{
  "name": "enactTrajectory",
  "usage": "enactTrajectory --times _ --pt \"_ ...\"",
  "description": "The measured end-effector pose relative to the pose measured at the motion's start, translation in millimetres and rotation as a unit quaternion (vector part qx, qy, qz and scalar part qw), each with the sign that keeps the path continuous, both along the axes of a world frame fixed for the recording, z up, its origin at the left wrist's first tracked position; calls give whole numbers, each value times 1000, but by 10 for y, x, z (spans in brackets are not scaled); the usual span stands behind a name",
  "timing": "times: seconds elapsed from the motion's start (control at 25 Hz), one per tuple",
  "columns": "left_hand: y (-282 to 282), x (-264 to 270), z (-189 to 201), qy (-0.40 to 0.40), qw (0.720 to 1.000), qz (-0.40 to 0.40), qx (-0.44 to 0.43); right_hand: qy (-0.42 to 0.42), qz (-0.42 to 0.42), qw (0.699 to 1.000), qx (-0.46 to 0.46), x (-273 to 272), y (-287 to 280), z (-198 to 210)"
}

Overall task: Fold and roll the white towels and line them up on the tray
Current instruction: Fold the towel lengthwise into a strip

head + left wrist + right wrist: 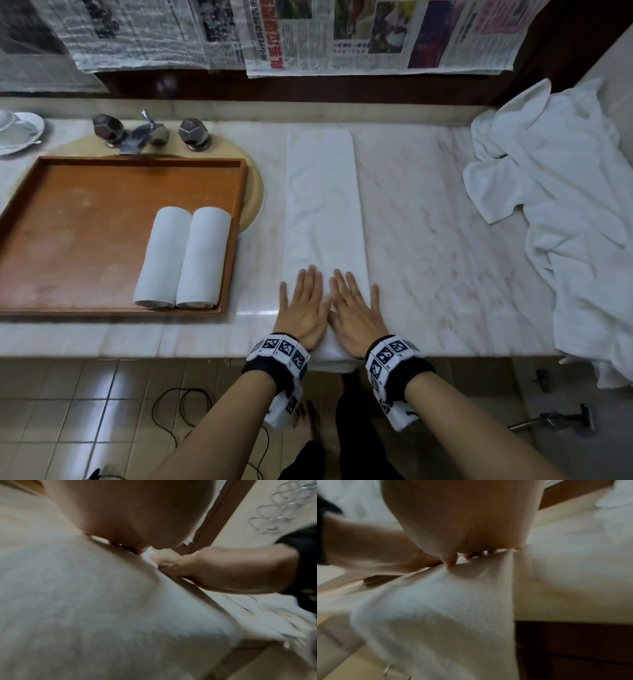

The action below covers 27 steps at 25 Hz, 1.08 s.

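A white towel (323,202), folded into a long narrow strip, lies on the marble counter and runs away from me. Its near end hangs over the counter's front edge. My left hand (301,308) and right hand (356,308) lie flat side by side on the strip's near part, fingers straight and spread. In both wrist views the towel (102,608) (436,608) fills the lower frame under the palm. Two rolled white towels (183,257) lie side by side at the right end of the brown tray (85,212).
A heap of loose white towels (561,192) covers the counter's right end and hangs over its edge. A tap with two knobs (147,132) stands behind the tray, a white cup and saucer (17,132) at far left. Newspapers (342,34) hang on the back wall.
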<state>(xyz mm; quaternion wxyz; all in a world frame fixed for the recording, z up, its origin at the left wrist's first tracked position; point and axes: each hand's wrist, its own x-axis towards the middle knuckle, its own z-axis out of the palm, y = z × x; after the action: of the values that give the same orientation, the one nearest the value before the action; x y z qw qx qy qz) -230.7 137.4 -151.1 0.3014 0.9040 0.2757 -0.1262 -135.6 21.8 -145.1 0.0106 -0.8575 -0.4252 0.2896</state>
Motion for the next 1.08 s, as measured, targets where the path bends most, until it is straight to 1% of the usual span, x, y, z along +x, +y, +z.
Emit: enactTrajectory --times 0.04,0.08,0.12,0.16,0.2,0.28,0.32,0.36,0.4,0.44,0.48,0.52,0.56,0.6,0.64,0.68,0.72,0.76,0.8,0.84,0.88,0.92,0.96,1.0,1.04,1.08 --pt "72 49 -20 11 999 36 -13 11 -18 1000 -7 56 29 -15" --pt "182 107 -28 27 993 114 -13 6 -68 998 -16 150 63 -23" --pt "280 156 -11 51 984 171 -5 0 -125 992 -27 236 94 -12" --pt "337 236 12 60 982 181 -8 -5 -149 988 -38 302 150 9" --pt "336 323 46 36 989 141 -11 -5 -135 990 -28 335 215 38" --pt "292 495 50 -7 999 33 -11 -3 -36 999 6 381 321 27" --pt "328 549 32 -11 999 25 -28 10 -14 1000 5 431 345 18" --pt "417 598 -3 -7 997 69 -37 15 -32 999 -5 523 368 2" --pt "530 640 -16 3 988 147 -39 7 -85 996 -15 624 399 -7" --pt "614 680 2 21 979 200 -34 -1 -137 990 -24 703 441 4" --pt "662 759 24 27 978 203 -33 -4 -150 988 -29 760 520 18" --pt "651 832 52 7 986 162 -30 -8 -122 992 -14 775 601 35" --pt "635 925 63 -13 994 105 -23 -10 -69 998 6 795 689 27" --pt "654 1002 45 -22 997 71 -27 -7 -25 1000 15 834 759 3" --pt "717 1060 29 -20 995 84 -45 0 -16 1000 12 901 802 -17" --pt "828 1113 4 -6 988 143 -56 2 -47 999 -3 1006 848 -40" --pt "936 1155 9 10 977 205 -52 -2 -104 994 -17 1105 893 -32" --pt "1023 1227 22 23 972 229 -41 3 -153 988 -28 1206 972 -16" --pt "1046 1307 58 16 977 208 -36 18 -170 985 -29 1269 1062 13" --pt "1025 1391 82 -12 989 147 -30 31 -151 988 -11 1302 1150 36" --pt "1017 1479 83 -30 996 78 -21 36 -113 993 10 1345 1234 31" --pt "1046 1539 66 -36 998 42 -26 38 -78 996 17 1391 1277 23" --pt "1145 1599 28 -27 997 57 -34 38 -63 997 8 1474 1310 14" --pt "1261 1641 -11 -8 991 127 -40 31 -80 996 -10 1567 1324 -3" --pt "1371 1675 9 11 979 202 -36 20 -119 992 -27 1652 1338 0" --pt "1450 1739 38 19 972 232 -34 12 -154 987 -42 1731 1375 27"
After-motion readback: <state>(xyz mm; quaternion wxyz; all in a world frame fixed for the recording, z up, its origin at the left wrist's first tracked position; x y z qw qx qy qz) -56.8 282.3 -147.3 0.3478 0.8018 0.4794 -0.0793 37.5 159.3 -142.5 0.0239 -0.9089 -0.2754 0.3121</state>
